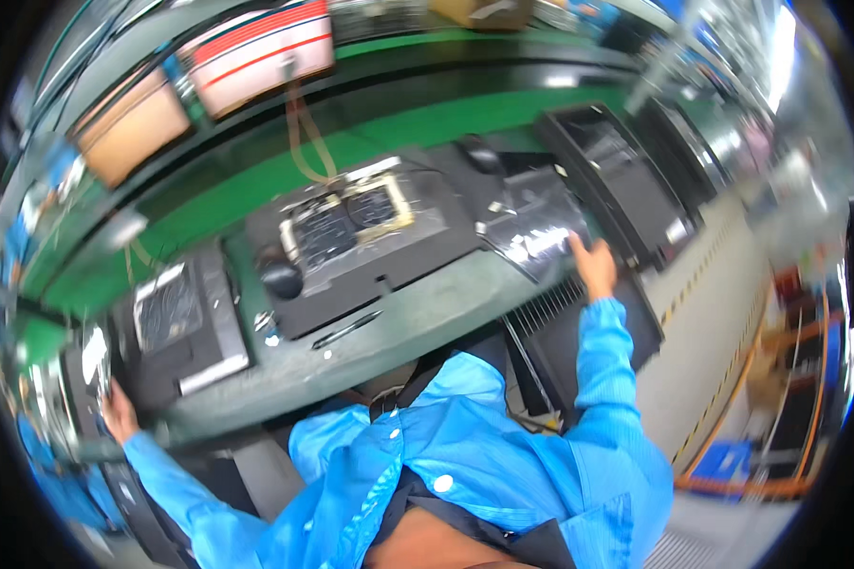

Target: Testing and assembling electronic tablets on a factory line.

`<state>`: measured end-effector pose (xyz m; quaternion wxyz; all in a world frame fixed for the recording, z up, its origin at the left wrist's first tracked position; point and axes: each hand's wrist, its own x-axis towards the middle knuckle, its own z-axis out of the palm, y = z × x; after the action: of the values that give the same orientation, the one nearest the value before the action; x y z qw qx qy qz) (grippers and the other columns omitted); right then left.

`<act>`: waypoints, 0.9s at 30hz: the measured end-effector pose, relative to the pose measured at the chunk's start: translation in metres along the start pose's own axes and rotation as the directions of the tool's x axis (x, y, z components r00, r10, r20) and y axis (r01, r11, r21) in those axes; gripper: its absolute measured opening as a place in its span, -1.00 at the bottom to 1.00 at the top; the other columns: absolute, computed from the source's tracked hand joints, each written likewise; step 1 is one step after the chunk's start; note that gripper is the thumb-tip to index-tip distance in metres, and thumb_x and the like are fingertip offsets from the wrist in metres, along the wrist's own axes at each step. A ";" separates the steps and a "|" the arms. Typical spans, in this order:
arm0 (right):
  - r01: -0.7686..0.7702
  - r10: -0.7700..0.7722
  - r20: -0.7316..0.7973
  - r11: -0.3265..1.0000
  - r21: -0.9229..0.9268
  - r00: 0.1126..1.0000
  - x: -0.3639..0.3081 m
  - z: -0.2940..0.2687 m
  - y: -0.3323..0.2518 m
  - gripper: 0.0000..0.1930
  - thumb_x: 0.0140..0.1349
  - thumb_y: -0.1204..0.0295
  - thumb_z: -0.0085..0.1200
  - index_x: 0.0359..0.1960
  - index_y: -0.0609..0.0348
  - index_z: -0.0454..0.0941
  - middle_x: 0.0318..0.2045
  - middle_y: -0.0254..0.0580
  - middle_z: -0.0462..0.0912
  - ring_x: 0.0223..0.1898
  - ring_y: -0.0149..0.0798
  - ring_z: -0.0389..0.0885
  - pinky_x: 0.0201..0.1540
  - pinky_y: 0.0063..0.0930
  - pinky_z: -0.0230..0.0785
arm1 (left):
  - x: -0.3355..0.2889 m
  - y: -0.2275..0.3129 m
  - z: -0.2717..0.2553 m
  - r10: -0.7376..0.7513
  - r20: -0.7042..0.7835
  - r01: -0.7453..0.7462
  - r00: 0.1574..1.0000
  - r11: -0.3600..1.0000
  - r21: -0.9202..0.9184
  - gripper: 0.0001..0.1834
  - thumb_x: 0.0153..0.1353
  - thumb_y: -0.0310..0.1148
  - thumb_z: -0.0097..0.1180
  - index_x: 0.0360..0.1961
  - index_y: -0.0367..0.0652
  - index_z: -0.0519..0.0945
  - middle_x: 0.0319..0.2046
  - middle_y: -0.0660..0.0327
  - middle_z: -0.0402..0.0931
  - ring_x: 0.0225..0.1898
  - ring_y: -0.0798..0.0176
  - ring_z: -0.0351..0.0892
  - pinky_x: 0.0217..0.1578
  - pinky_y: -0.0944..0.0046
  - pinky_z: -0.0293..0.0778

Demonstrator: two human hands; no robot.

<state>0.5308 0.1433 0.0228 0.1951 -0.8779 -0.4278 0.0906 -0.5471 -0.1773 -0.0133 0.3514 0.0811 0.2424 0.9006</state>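
At the far left, my left hand point(119, 414) is closed at the near edge of a shiny silvery piece point(95, 358), which is blurred. My right hand point(595, 268) reaches out at the right, finger and thumb apart. Its fingertips are at the right edge of a glossy clear plastic sheet point(536, 223) lying over dark material. In the middle of the bench, a black foam pad point(351, 287) carries a flat framed part point(346, 223) with dark, film-like panels. Another black pad with a similar panel point(168, 308) lies to the left.
A black pen point(347, 329) rests near the front edge of the green bench point(417, 308). Black mice point(280, 275) sit beside the pads. Black trays point(621, 185) stand at the right, and a dark slotted tray point(593, 332) juts below the edge. Boxes point(261, 57) line the back shelf.
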 end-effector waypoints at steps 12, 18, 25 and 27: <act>-0.004 0.031 0.004 0.000 1.000 1.000 0.008 -0.021 0.038 -0.64 0.33 0.39 0.22 0.06 0.20 0.37 -0.18 -0.22 0.61 -0.18 -0.27 0.63 -0.09 -0.27 0.48 | -0.126 -0.211 0.217 -0.268 -0.032 0.270 0.963 0.955 0.126 -0.40 0.41 -0.27 0.00 0.33 -0.47 0.25 0.30 -0.20 0.33 0.38 -0.10 0.31 0.40 -0.10 0.27; 0.009 -0.191 -0.052 -0.217 0.976 0.980 -0.047 -0.027 -0.011 -0.65 0.37 0.46 0.13 0.16 0.20 0.42 -0.05 -0.19 0.62 -0.01 -0.29 0.59 0.11 -0.33 0.44 | -0.314 -0.390 0.304 -0.636 0.430 0.292 0.642 0.720 0.629 -0.26 0.32 -0.02 0.19 0.35 -0.27 0.30 0.16 -0.08 0.48 0.17 -0.04 0.53 0.16 -0.09 0.51; -0.433 -0.644 0.335 0.006 0.901 0.688 -0.120 0.003 -0.089 -0.71 0.38 0.42 0.12 0.08 0.25 0.50 -0.04 -0.19 0.65 0.00 -0.31 0.60 0.09 -0.37 0.45 | -0.376 -0.467 0.346 -0.736 0.441 0.618 0.513 0.674 0.405 -0.48 0.31 -0.43 0.22 0.28 -0.19 0.40 0.13 0.06 0.50 0.18 0.07 0.51 0.25 -0.06 0.40; -0.286 -0.691 0.370 0.240 0.928 0.621 -0.108 0.017 -0.114 -0.71 0.41 0.35 0.10 0.07 0.24 0.53 -0.03 -0.18 0.65 0.01 -0.31 0.59 0.07 -0.37 0.44 | -0.374 -0.455 0.332 -0.682 0.295 0.544 0.669 0.720 0.431 -0.61 0.32 -0.59 0.14 0.17 -0.23 0.49 0.07 0.12 0.56 0.13 0.13 0.55 0.23 0.02 0.42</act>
<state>0.3766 0.1265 0.0547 0.4950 -0.3729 -0.4455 0.6462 0.1047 -0.0133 0.0594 0.6644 0.2451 0.3074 0.6356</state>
